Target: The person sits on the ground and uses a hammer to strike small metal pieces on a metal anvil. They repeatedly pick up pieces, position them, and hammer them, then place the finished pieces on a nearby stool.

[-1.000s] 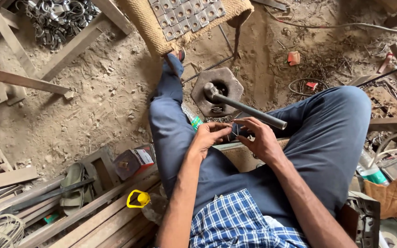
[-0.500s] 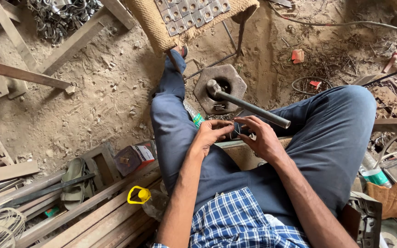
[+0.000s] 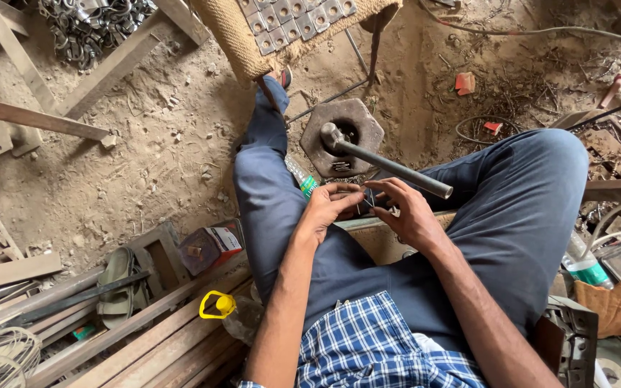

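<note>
Biggest thing in frame is the sandy dirt floor (image 3: 145, 165), filling most of the upper left and centre. Over it, the person's dark blue trousers (image 3: 526, 215) sprawl from the centre out to the right, one leg stretched up toward the top middle, the other knee raised at the right. At the bottom centre sits the blue-and-white checked shirt (image 3: 389, 345). Long grey wooden planks (image 3: 131, 338) run along the lower left, with a worn olive sandal (image 3: 116, 287) lying on them. Top centre there's a woven straw mat (image 3: 242, 36) carrying rows of small square metal plates (image 3: 296, 18). Upper left corner holds a heap of shiny metal clamps (image 3: 91, 25).

Just above the middle, a rusty hexagonal iron block (image 3: 343, 133) rests on the ground, and a grey steel rod (image 3: 389, 167) slants out of it toward the right.

Both hands meet right below that rod — the left hand (image 3: 328, 208) and right hand (image 3: 407, 212) are curled together, fingertips pinching a small dark metal piece (image 3: 366, 203) between them, held over the lap. What kind of part it is, I can't make out.

Smaller bits: a little red box (image 3: 213, 248) left of the thigh, a yellow bottle cap ring (image 3: 217, 305) below it.
</note>
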The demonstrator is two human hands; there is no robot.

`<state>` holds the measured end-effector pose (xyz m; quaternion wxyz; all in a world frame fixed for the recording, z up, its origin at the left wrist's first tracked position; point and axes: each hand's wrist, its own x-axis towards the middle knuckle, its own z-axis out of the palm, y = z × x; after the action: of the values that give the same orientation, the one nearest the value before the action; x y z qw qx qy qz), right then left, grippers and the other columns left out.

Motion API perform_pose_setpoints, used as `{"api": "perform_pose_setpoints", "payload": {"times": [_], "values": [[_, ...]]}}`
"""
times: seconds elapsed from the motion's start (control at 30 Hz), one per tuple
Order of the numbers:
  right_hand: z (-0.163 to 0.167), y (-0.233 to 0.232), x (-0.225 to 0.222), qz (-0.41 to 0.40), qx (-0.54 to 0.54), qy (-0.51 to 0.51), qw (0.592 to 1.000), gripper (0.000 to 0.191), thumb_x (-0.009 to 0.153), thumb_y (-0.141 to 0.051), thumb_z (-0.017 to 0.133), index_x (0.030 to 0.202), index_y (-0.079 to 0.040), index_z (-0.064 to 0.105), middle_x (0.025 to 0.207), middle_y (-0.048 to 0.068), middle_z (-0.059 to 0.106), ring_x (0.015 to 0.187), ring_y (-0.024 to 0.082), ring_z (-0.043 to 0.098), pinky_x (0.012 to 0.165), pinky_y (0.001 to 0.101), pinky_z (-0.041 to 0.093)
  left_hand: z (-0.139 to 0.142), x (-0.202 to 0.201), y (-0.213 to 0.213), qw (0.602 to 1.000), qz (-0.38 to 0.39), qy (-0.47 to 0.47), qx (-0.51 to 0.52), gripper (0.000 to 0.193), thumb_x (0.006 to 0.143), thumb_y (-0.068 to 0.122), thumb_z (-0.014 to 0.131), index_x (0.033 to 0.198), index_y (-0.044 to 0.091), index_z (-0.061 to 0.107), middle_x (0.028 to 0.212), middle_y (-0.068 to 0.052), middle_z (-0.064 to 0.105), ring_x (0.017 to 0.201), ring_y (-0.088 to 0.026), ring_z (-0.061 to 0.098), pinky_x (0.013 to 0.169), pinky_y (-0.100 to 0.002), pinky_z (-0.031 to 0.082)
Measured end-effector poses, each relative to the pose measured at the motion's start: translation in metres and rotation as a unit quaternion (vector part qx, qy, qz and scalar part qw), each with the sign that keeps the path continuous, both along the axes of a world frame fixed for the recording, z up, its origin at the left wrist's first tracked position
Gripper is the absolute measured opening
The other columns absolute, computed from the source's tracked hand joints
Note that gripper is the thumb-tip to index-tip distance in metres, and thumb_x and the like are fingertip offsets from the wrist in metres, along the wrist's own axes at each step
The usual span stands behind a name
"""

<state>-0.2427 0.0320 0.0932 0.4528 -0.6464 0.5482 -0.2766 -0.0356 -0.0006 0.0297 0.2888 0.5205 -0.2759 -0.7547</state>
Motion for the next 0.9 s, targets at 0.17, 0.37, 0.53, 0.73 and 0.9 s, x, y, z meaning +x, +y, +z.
{"api": "perform_pose_setpoints", "payload": {"times": [0.17, 0.37, 0.53, 0.73, 0.9], "values": [[0.0011, 0.0008, -0.0011, 0.003, 0.001, 0.007, 1.000, 0.056, 0.083, -0.007, 0.078, 0.137, -0.012, 0.061, 0.125, 0.010, 0.065, 0.104, 0.026, 0.070, 0.083, 0.0365, 0.060, -0.0035, -0.0008, 0.0009, 1.000, -0.003, -0.016, -0.001, 0.040, 0.082, 0.010, 0.084, 0.117, 0.001, 0.068, 0.098, -0.013, 0.079, 0.083, -0.016, 0.073, 0.071, -0.028, 0.058], [-0.0013, 0.0008, -0.0016, 0.006, 0.000, -0.001, 1.000, 0.056, 0.084, -0.007, 0.077, 0.137, -0.012, 0.061, 0.127, 0.010, 0.064, 0.105, 0.025, 0.070, 0.083, 0.0356, 0.061, -0.0032, -0.0010, 0.0008, 1.000, -0.005, -0.006, -0.008, 0.045, 0.081, 0.009, 0.084, 0.120, 0.001, 0.065, 0.104, -0.013, 0.079, 0.089, -0.016, 0.075, 0.077, -0.029, 0.059], [-0.0025, 0.0013, -0.0019, 0.006, 0.005, 0.002, 1.000, 0.056, 0.084, -0.007, 0.077, 0.137, -0.012, 0.061, 0.127, 0.010, 0.064, 0.105, 0.026, 0.069, 0.081, 0.0359, 0.061, -0.0018, -0.0012, 0.0008, 1.000, -0.009, -0.022, -0.007, 0.047, 0.080, 0.010, 0.085, 0.121, 0.000, 0.065, 0.104, -0.014, 0.079, 0.089, -0.017, 0.074, 0.076, -0.030, 0.058], [-0.0014, 0.0012, -0.0015, 0.006, -0.001, 0.009, 1.000, 0.056, 0.084, -0.006, 0.077, 0.137, -0.012, 0.061, 0.125, 0.010, 0.065, 0.105, 0.025, 0.069, 0.082, 0.0362, 0.060, -0.0041, -0.0020, -0.0002, 1.000, -0.008, -0.023, -0.011, 0.050, 0.079, 0.011, 0.086, 0.122, 0.000, 0.064, 0.103, -0.013, 0.078, 0.088, -0.017, 0.074, 0.075, -0.029, 0.058], [0.0008, 0.0021, -0.0015, 0.014, 0.001, 0.012, 1.000, 0.055, 0.085, -0.006, 0.076, 0.138, -0.013, 0.062, 0.123, 0.010, 0.066, 0.101, 0.026, 0.070, 0.082, 0.0367, 0.060, -0.0042, -0.0014, 0.0008, 1.000, -0.010, -0.025, -0.014, 0.050, 0.079, 0.011, 0.086, 0.123, 0.000, 0.064, 0.102, -0.013, 0.079, 0.089, -0.016, 0.074, 0.075, -0.029, 0.058]]}}
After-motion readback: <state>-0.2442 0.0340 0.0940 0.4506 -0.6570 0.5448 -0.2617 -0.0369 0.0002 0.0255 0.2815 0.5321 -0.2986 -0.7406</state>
